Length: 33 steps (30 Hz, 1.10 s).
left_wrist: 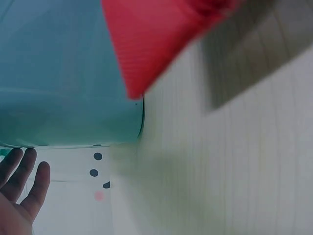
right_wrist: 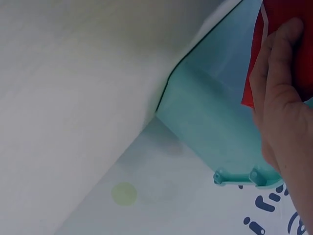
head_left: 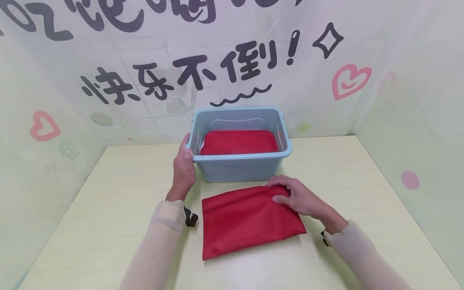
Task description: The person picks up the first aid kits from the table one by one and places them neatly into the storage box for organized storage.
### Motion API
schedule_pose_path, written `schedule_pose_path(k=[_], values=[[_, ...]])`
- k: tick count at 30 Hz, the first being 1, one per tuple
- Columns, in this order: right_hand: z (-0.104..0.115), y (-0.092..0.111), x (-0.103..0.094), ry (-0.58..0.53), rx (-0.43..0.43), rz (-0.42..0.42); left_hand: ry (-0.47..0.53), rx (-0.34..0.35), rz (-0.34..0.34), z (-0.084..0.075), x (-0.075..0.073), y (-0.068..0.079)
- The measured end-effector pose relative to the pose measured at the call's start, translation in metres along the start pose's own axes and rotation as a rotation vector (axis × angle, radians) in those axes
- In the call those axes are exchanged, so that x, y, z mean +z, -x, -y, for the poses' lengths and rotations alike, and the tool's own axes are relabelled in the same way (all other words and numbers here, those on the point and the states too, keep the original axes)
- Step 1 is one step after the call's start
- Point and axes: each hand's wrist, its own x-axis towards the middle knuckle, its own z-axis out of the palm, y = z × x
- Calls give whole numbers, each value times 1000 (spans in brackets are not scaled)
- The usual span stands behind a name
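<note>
My right hand (head_left: 299, 197) pinches the upper right corner of a flat red fabric pouch (head_left: 250, 221), thumb on the near face, other fingers behind its edge. The pouch is tilted in front of a light blue plastic bin (head_left: 239, 169); in the left wrist view, a corner of the pouch (left_wrist: 146, 49) hangs above the table. My left hand (head_left: 184, 167) touches the bin's left side and front left corner with extended fingers (left_wrist: 36, 191). Inside the bin lies another red fabric item (head_left: 239, 143) with rounded corners.
The bin stands on a pale wood-grain table (head_left: 119, 193) near the back wall (head_left: 163, 129), which carries dark lettering and hearts. A side wall (head_left: 409, 121) bounds the table at the right, another (head_left: 36, 181) at the left.
</note>
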Motion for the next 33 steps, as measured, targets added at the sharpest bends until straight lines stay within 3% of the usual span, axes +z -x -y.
schedule_pose_path(k=[14,22,33], values=[[19,14,-28,-61,-112,-52,-3,-3,11,-2,-1,0],[40,21,-45,-99,-130,-53,11,-9,17,-1,-2,0],[72,12,-72,-164,-157,-97,21,25,17,0,-3,1]])
